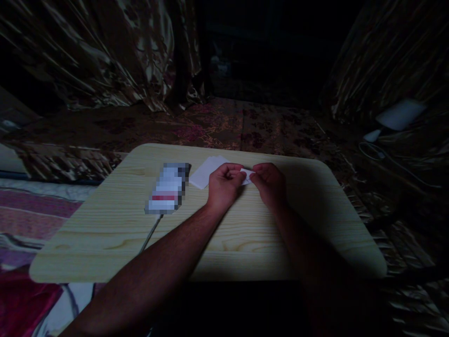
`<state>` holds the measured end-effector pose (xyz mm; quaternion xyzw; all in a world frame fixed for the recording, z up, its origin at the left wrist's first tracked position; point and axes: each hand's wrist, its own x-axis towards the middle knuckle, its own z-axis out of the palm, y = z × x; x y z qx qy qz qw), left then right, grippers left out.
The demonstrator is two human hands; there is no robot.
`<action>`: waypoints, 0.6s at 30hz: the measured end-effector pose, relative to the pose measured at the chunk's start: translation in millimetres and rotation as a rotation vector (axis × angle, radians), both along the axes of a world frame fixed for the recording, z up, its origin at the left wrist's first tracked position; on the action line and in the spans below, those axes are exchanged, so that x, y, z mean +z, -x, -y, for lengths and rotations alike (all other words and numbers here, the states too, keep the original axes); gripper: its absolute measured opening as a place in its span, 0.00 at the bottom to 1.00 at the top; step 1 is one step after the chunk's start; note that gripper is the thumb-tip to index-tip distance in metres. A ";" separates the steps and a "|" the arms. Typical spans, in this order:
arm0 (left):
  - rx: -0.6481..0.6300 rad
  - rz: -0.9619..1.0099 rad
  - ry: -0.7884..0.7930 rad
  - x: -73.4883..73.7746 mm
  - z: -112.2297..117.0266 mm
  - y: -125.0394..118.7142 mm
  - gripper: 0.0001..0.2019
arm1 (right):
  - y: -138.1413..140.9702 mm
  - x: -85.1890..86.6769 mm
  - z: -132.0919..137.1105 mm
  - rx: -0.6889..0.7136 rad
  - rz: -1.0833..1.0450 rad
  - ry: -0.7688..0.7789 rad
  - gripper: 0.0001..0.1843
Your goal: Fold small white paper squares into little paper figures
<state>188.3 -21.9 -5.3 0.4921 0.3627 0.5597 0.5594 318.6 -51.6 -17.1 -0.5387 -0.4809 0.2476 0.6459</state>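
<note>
Head view: left hand (224, 183) and right hand (271, 185) both pinch a small paper (247, 172) between thumbs and fingers, over the far half of the table (242, 238). White sheets (206, 172) lie just beside the left hand; farther left lies a phone (166, 187), screen pixelated, cable (151, 232) at its near end. Curtains (150, 47) hang beyond.

You were in what looked like a home: patterned curtains (154, 51) hung beyond your wood-grain table (245, 243), and striped bedding (42, 213) lay at its left.
</note>
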 end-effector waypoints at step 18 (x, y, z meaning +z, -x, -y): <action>0.007 -0.044 0.014 -0.6 -0.5 -0.8 0.14 | -2.1 1.9 2.1 0.007 0.045 0.114 0.09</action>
